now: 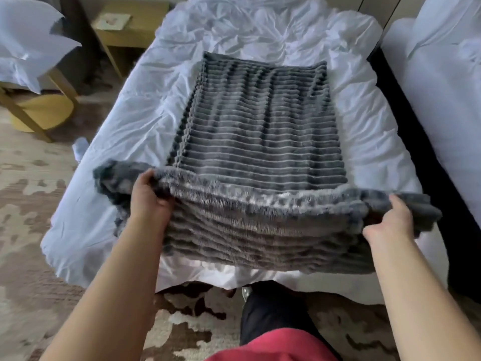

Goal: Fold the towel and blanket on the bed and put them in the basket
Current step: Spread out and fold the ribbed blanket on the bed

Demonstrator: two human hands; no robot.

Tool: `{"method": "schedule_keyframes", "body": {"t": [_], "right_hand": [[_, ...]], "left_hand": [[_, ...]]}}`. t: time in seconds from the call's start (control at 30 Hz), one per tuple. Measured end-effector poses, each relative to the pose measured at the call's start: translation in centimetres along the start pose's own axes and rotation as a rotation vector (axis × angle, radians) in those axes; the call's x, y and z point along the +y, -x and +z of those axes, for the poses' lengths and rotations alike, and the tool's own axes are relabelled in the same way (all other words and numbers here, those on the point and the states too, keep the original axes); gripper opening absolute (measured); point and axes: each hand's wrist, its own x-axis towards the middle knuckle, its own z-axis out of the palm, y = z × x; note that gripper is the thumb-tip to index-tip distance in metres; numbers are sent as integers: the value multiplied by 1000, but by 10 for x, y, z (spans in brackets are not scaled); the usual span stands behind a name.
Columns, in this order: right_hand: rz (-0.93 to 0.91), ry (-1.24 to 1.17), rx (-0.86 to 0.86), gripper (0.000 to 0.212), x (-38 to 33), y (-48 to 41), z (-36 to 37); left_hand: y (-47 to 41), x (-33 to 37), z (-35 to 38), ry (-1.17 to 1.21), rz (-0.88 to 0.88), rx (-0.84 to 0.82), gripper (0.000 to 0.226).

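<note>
White bedding (125,131) is rumpled beneath our gray blanket (250,131), whose near edge our left hand (149,196) and right hand (390,225) pinch; uneven lifting could skew this fold.

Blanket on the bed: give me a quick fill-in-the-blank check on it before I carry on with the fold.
1. The ribbed blanket is ____ in colour.
2. It lies on a bed made up with ____ bedding.
3. The left hand and right hand grip not its far edge but its ____ edge, which is raised off the bed.
Missing words: grey; white; near
</note>
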Motion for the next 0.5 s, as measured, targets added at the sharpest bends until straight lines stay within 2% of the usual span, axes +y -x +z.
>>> {"method": "schedule_keyframes", "body": {"t": [0.07, 0.1, 0.13, 0.17, 0.23, 0.3, 0.33, 0.4, 0.5], "right_hand": [[-34, -10, -106, 37, -3, -34, 47], [-57, 45, -114, 31, -1, -51, 68], [-92, 133, -85, 22, 5, -72, 88], [-147, 280, -45, 18, 16, -92, 104], [-270, 782, -31, 29, 48, -131, 121], [-293, 1289, -97, 45, 80, -164, 118], [-290, 1456, -130, 48, 91, -176, 113], [-283, 1634, -158, 48, 106, -193, 102], [-302, 1695, -164, 49, 114, -201, 93]], "left_hand": [[-43, 4, 29, 18, 104, -33, 17], [-66, 2, 38, -64, 145, -37, 20], [-88, -2, 45, -250, 201, -21, 22], [-109, -10, 50, -534, 262, 10, 25], [-146, -32, 49, -1222, 340, 78, 42], [-176, -57, 41, -1718, 177, 47, 55], [-187, -68, 34, -1851, 70, 28, 59], [-200, -84, 23, -1951, -53, 31, 63], [-204, -96, 16, -1954, -71, 73, 62]]}}
